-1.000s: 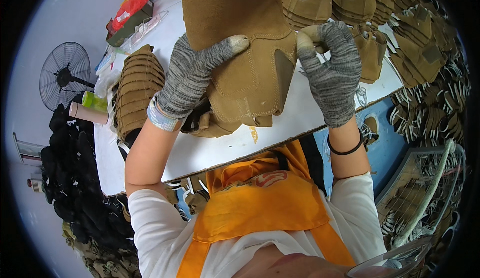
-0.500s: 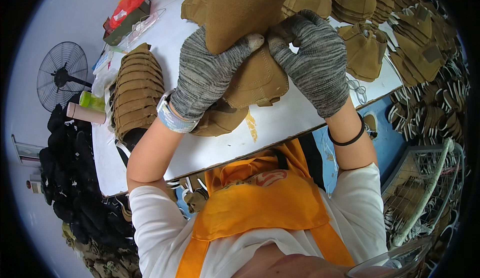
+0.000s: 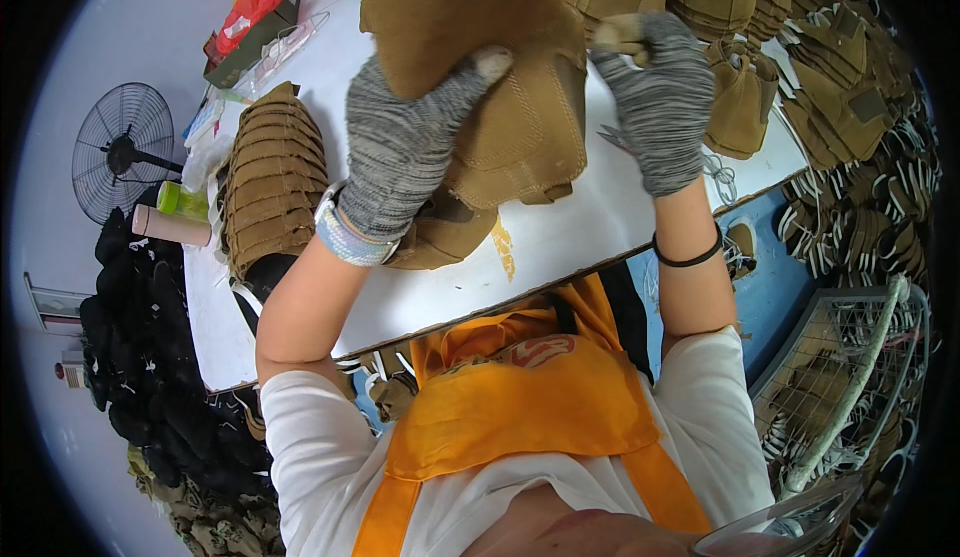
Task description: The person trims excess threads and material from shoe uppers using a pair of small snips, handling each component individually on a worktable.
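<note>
My left hand (image 3: 405, 147), in a grey knitted glove with light fingertips, is closed on a brown suede boot upper (image 3: 520, 132) with stitched seams, its thumb lying across the front. The upper's top runs out of the picture. Right of it and apart from it, my gloved right hand (image 3: 660, 97) is raised with fingers curled and pressed together; whatever they hold, if anything, is hidden. Beneath that hand, metal scissors (image 3: 718, 179) seem to lie on the white table, their middle covered. Another brown upper (image 3: 450, 242) lies under the left wrist.
A row of stacked brown uppers (image 3: 275, 182) lies on the left, near a green cup (image 3: 180, 200) and a fan (image 3: 122, 152). More brown uppers (image 3: 740, 97) stand at the right. A wire basket (image 3: 820, 377) is at lower right, a black pile (image 3: 165, 357) at lower left.
My right hand has let go of the upper and moved right and slightly up. My left hand still grips the upper, whose lower part now shows more.
</note>
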Demonstrator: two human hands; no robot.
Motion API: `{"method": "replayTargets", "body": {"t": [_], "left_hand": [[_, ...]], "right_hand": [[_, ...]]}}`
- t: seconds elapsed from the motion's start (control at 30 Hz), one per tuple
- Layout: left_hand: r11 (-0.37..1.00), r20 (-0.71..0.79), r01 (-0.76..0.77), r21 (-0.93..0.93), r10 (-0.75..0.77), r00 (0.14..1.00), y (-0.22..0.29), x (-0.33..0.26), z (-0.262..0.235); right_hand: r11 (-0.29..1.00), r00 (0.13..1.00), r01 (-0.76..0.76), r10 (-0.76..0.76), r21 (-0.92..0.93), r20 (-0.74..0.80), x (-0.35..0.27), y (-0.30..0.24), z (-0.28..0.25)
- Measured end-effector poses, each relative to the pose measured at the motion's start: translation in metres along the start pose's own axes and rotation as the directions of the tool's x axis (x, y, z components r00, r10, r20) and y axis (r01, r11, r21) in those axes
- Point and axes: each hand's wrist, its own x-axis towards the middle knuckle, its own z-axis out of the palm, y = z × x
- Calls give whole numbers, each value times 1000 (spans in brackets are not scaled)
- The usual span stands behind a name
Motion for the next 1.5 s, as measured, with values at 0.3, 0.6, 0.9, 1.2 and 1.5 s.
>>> {"method": "replayTargets", "body": {"t": [0.3, 0.6, 0.9, 1.2, 1.5], "left_hand": [[993, -110, -26, 112, 38, 993, -7, 11, -9], [972, -35, 76, -224, -86, 996, -6, 9, -9], [987, -112, 31, -156, -48, 992, -18, 10, -6], [993, -113, 23, -117, -37, 993, -5, 7, 1], [964, -171, 26, -263, -73, 983, -15, 14, -5]], "right_hand": [[971, 992, -39, 10, 237, 124, -35, -50, -8], [992, 999, -10, 15, -126, 35, -48, -10, -1], [993, 987, 108, -103, -37, 123, -34, -56, -8], [967, 986, 108, -75, -232, 147, -35, -43, 1], [989, 998, 56, -60, -137, -19, -34, -37, -18]]}}
